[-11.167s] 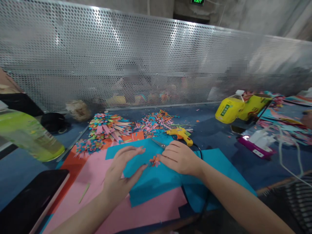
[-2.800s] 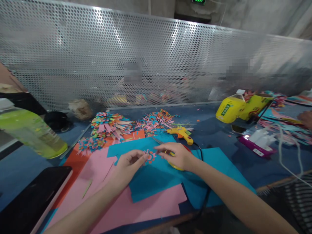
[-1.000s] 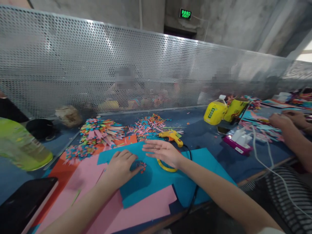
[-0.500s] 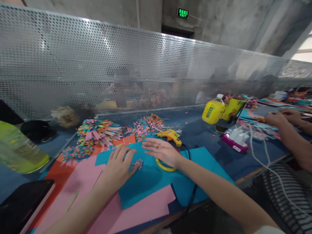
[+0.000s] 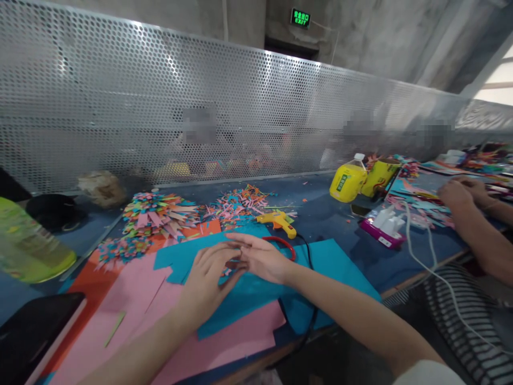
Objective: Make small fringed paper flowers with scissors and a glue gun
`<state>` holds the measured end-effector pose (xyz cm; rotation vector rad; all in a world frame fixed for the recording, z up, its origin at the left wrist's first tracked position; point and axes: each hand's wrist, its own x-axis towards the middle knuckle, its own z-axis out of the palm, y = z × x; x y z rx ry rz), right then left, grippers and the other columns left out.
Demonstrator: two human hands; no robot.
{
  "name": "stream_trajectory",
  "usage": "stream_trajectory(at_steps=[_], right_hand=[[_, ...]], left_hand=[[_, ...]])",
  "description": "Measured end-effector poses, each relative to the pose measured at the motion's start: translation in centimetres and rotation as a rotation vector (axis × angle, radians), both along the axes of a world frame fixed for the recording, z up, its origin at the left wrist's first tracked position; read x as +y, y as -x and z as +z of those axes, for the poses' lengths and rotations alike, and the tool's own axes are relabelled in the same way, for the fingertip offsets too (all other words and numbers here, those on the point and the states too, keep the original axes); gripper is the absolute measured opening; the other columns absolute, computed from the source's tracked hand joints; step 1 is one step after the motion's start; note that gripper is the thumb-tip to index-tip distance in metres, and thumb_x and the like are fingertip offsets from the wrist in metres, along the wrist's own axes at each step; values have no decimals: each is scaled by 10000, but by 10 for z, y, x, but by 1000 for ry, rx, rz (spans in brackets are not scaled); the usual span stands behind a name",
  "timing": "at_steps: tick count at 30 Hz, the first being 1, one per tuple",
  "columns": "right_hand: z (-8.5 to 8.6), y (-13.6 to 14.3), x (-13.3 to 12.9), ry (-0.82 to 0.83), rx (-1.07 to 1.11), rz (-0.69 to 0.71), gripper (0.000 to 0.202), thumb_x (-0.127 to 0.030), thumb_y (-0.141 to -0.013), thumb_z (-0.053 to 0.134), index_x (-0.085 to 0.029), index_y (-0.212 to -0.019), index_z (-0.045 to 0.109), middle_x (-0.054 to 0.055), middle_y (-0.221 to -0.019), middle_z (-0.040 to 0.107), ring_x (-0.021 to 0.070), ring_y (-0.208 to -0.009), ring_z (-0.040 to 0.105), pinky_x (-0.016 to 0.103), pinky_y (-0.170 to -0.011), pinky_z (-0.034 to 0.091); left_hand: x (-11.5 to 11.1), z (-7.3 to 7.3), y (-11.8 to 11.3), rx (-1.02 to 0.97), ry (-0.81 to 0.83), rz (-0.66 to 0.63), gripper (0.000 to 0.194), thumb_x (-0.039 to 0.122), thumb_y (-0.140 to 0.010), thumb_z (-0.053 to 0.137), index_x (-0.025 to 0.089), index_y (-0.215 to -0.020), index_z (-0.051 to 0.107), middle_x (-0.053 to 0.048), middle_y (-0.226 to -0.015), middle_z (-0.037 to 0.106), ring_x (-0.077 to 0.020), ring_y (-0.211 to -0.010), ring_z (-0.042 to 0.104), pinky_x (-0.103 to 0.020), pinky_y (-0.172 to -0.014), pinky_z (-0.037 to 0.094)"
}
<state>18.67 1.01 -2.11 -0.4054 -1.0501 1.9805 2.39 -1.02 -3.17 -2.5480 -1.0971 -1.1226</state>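
My left hand (image 5: 214,270) is curved over the blue paper (image 5: 236,305), thumb apart from its fingers, holding nothing I can see. Coming in from the right, my right hand (image 5: 264,258) has its fingers stretched out, their tips touching or overlapping those of the left. Through the gap between the hands shows part of a small pink and orange paper piece (image 5: 227,271), lying on the blue sheet. Beyond my right wrist is a red loop (image 5: 289,245). A yellow glue gun (image 5: 280,222) lies just behind the hands.
Fringed paper flowers (image 5: 154,214) and paper scraps (image 5: 242,203) stand behind, below a perforated metal screen (image 5: 240,107). At right are a yellow bottle (image 5: 348,179), a purple-based box (image 5: 380,232) and another person's hands (image 5: 460,192). A dark phone-like object (image 5: 44,331) lies front left.
My hands, apart before, have come together at the fingertips. The small paper piece is now mostly covered. The yellow ring by my right wrist is hidden, and a red loop shows there.
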Motion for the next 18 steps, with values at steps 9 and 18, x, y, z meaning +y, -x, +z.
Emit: stream_trajectory(at_steps=[9, 18], right_hand=[[-1, 0, 0, -80, -18, 3, 359, -239, -746, 629, -186, -1095, 567, 89, -1144, 569, 163, -960, 583, 299, -805, 459], [-7, -15, 20, -321, -336, -350, 204, -313, -702, 659, -144, -815, 640, 35, -763, 643, 128, -680, 613, 259, -627, 501]], left_hand=[[-1, 1, 2, -156, 167, 7, 117, 287, -809, 521, 237, -875, 603, -15, -902, 672, -190, -949, 580, -337, -830, 434], [8, 3, 19, -628, 402, 137, 212, 374, -739, 592, 207, -867, 584, -15, -844, 652, -173, -820, 615, -330, -799, 485]])
